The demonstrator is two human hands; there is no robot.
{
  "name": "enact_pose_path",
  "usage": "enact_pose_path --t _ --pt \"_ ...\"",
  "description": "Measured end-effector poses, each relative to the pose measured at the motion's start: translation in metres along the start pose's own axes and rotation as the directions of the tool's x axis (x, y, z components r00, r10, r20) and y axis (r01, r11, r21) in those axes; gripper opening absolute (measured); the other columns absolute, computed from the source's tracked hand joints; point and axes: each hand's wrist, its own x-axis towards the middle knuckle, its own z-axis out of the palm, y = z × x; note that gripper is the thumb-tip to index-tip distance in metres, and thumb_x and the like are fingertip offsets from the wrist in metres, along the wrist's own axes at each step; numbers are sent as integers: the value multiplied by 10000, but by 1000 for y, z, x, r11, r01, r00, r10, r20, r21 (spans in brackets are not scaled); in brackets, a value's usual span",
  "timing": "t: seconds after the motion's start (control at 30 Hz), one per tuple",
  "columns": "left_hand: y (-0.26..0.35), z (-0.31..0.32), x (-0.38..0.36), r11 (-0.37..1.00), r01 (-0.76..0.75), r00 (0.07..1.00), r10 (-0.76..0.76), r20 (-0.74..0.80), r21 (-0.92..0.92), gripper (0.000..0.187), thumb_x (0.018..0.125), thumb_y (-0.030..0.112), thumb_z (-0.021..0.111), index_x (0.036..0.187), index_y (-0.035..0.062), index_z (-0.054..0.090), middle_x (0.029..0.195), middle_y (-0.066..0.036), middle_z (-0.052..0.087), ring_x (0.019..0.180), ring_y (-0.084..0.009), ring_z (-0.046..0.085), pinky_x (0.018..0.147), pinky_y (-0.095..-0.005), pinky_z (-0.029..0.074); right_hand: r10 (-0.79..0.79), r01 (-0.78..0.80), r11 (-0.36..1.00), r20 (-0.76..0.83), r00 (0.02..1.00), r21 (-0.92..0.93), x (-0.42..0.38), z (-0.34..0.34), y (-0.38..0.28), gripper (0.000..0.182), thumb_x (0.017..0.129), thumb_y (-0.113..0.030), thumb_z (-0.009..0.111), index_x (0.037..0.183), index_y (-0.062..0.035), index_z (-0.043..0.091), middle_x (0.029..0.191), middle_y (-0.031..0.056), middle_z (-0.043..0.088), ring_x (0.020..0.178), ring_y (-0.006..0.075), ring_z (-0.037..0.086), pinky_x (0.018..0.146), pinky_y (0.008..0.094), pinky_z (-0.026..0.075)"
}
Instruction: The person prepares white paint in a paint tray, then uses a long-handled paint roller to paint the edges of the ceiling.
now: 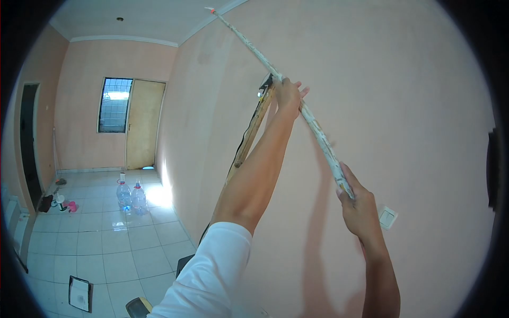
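A long pole (322,139) with blotchy white paint slants up and left across the pink wall. At its far tip, close to the ceiling moulding, is a small red-and-white piece (212,10), too small to name. My left hand (289,96) is closed around the pole near its middle, with some fingertips showing past it. Lower down, my right hand (358,208) grips the pole's bottom end. Just beside my left hand and forearm stands a wooden post (255,127) with a dark cable along it and a black fitting (266,82) at its top.
A light switch (388,218) is on the wall right of my right hand. Two large plastic bottles (124,196) stand on the tiled floor (95,241). A flat framed panel (80,293) lies nearer. Farther back are a wooden door (145,124) and a barred window (114,105).
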Motion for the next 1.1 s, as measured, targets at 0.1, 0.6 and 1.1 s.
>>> enact_pose_path --t 0.1,0.6,1.1 --pt "1 -13 7 999 24 1000 -24 8 36 496 1032 185 307 1483 45 155 1205 -170 426 914 -185 546 689 -317 562 45 -46 999 38 998 25 13 13 -8 529 944 -66 511 1459 -155 430 1327 181 585 1176 261 582 1008 344 412" --pt "4 -1 -29 997 46 991 -52 124 55 272 1005 127 350 1245 -1 345 1006 -145 460 724 -186 552 595 -323 545 -57 59 998 -67 996 25 -15 -7 23 541 910 -29 520 1441 -95 440 1046 163 642 835 219 614 785 318 483" --pt "-15 130 -286 1000 13 913 -14 407 5 531 1044 197 362 1455 -22 109 1338 -178 390 826 -213 645 632 -341 600 249 -226 941 -61 967 253 -248 -189 50 631 827 -25 452 1452 29 379 660 -22 474 519 40 421 471 206 369"
